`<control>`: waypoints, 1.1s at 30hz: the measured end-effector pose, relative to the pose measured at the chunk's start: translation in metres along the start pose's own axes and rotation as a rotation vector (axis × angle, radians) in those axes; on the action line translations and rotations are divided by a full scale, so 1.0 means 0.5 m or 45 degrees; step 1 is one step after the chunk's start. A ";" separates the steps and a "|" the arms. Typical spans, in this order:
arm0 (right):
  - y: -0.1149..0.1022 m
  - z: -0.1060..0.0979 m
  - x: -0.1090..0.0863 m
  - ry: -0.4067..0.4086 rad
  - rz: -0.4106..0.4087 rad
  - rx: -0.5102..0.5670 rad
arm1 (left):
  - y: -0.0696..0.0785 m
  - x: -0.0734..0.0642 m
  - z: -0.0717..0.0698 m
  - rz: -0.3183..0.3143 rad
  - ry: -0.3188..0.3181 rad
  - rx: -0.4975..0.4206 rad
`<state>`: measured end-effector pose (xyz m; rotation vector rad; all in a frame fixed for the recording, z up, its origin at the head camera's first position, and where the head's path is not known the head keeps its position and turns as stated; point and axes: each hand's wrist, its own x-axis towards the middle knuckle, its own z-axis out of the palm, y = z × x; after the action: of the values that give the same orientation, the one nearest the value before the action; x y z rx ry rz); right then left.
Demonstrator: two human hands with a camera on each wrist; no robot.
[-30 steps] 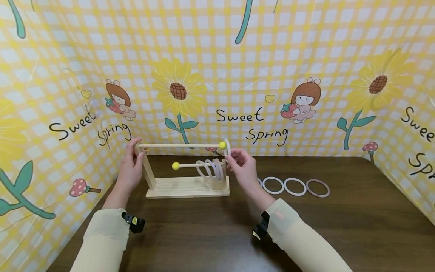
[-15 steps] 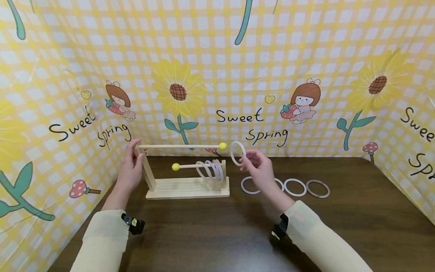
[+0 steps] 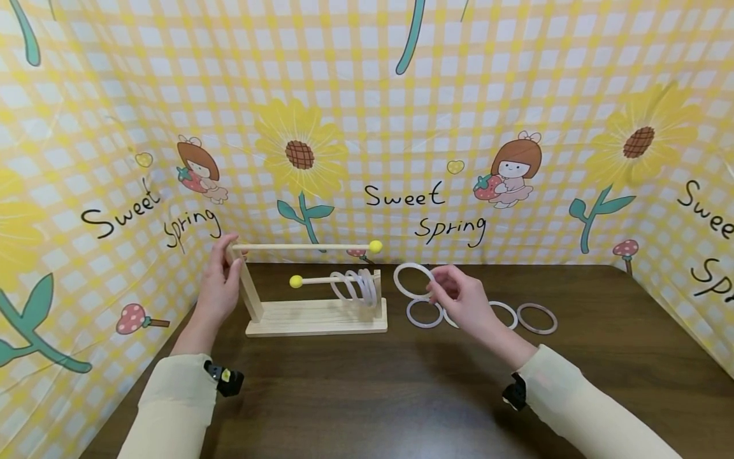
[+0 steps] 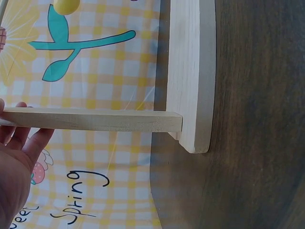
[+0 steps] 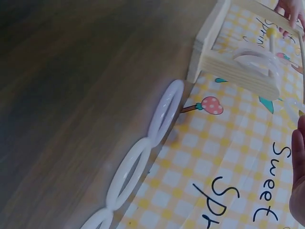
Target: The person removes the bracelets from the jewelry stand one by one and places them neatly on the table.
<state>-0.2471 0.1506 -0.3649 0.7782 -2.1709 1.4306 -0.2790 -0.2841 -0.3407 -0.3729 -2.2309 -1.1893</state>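
Observation:
My left hand (image 3: 222, 277) grips the top of the left post of a wooden stand; in the left wrist view its fingers (image 4: 35, 143) lie around the post (image 4: 95, 120). The upper rod (image 3: 304, 247) is bare and ends in a yellow ball (image 3: 375, 246). Several translucent rings (image 3: 373, 293) hang on the lower rod (image 3: 315, 279), near the right post. Right of the stand, my right hand (image 3: 467, 298) pinches a white ring (image 3: 396, 280) by its right side, held above the table. In the right wrist view that hand (image 5: 299, 176) shows only partly.
On the table (image 3: 367, 395) a row of rings lies right of the stand: a lilac ring (image 3: 424, 327) nearest it, white ones partly behind my right hand, and a pinkish ring (image 3: 537, 332) at the far end. A checked cloth (image 3: 373, 127) hangs behind.
My right hand has drawn the white ring away from the upper rod's ball end, moving right and down, and the ring has turned to face the camera. My left hand stays on the post.

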 end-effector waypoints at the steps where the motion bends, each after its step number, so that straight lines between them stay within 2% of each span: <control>1: 0.002 -0.004 -0.004 -0.021 0.004 -0.025 | 0.000 0.000 0.000 -0.003 0.000 -0.002; 9: 0.017 -0.036 -0.028 -0.262 -0.018 -0.133 | 0.001 -0.001 0.002 -0.017 0.008 0.023; 17: 0.033 -0.053 -0.048 -0.508 0.127 -0.036 | -0.001 0.000 0.002 0.008 0.027 0.029; 21: 0.043 -0.051 -0.054 -0.610 0.160 -0.009 | -0.001 0.000 0.001 0.012 0.036 0.035; 28: 0.054 -0.040 -0.061 -0.757 0.216 -0.008 | -0.005 -0.001 0.001 0.023 0.049 0.054; 33: 0.061 -0.035 -0.064 -0.782 0.242 -0.035 | -0.007 0.001 0.003 0.033 0.053 0.068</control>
<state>-0.2423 0.1833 -0.3991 1.1439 -2.7764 1.3683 -0.2818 -0.2850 -0.3435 -0.3514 -2.2105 -1.1123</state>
